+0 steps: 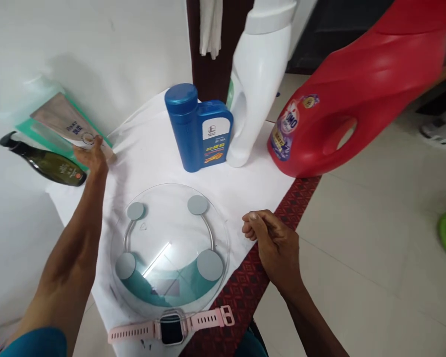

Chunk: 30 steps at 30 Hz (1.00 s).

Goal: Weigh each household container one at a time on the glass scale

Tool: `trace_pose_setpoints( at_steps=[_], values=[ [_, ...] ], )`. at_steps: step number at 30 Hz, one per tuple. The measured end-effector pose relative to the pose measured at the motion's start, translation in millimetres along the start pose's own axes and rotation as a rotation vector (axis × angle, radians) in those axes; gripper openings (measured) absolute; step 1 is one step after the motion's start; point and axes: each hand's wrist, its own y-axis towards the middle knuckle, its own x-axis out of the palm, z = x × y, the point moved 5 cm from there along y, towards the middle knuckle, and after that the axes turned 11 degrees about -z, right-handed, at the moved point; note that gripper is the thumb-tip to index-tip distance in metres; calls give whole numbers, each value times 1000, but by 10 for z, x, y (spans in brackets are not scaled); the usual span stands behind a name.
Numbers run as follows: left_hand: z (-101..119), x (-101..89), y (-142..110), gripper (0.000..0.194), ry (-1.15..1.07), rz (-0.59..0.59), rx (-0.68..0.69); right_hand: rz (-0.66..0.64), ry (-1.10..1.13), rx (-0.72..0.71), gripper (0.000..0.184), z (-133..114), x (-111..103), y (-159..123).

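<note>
At the far left, my left hand (pixel 93 154) grips the lower end of a beige squeeze tube (pixel 65 119), which leans up and away. Beside it are a dark olive pump bottle (pixel 55 166) and a translucent green item (pixel 27 126), partly hidden behind the tube. My right hand (pixel 277 245) is closed in a loose fist over the table's right edge, and nothing shows in its fingers. Between the hands lies a round glass bathroom scale (pixel 167 220) with grey pads. A pink-strapped smartwatch (pixel 171 328) lies at the scale's near edge.
A blue bottle (pixel 188 134), a white jug-like bottle (pixel 258 74) and a large red OMO detergent bottle (pixel 371 94) stand along the back. White cloth (pixel 141 144) covers the table, with a red patterned border (pixel 250 272). A wall rises at left; tiled floor lies right.
</note>
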Motion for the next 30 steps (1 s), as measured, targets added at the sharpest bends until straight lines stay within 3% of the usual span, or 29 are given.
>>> trace_pose_setpoints(
  at_steps=[2,4,7,10,14,17,25,30],
  values=[
    [154,-160,-78,31,-52,72,31,3,3,6,50,5,3,5],
    [392,-316,-205,33,-131,54,74,-3,11,11,52,3,14,12],
    [834,-480,-594,54,-312,-140,165,-14,5,7,53,-6,33,20],
    [1167,-514,-1246,56,-347,-359,154,-20,2,-17,54,-12,48,20],
    [1251,-396,-2121,48,-348,-496,-42,-23,1,-42,56,-7,65,12],
    [1220,-275,-2511,47,-385,-576,-139,-27,-3,-56,57,-5,76,10],
    [1141,-246,-2732,56,-301,-576,-104,-19,13,-71,52,3,92,14],
    [1139,-487,-2731,75,-259,-612,24,-10,16,-71,48,-1,83,-9]
  ],
)
